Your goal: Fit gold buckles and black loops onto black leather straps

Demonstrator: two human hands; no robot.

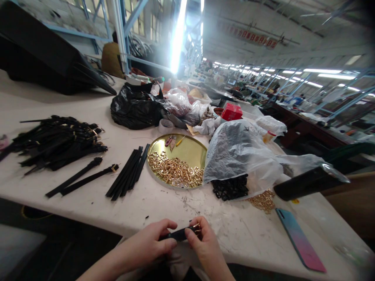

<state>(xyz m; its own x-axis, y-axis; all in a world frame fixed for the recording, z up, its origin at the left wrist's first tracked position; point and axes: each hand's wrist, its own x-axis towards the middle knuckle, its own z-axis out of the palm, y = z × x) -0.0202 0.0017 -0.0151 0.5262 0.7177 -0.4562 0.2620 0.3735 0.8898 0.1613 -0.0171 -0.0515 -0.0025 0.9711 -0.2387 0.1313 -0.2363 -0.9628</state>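
Observation:
My left hand (152, 244) and my right hand (206, 244) meet at the near edge of the white table (88, 203). Together they pinch a short black strap (178, 234). A small gold buckle (197, 227) sits at the strap's right end, under my right thumb and fingers. Just beyond my hands lies a round gold tray (190, 150) with a heap of gold buckles (175, 171). A bundle of plain black straps (129, 171) lies left of the tray.
A big pile of black straps with buckles (55, 142) sits at the left, two single ones (82, 179) beside it. A clear plastic bag (243, 156) covers black parts (230, 187). A phone (299, 238) lies at the right. Black bags (136, 107) and a red box (231, 112) stand behind.

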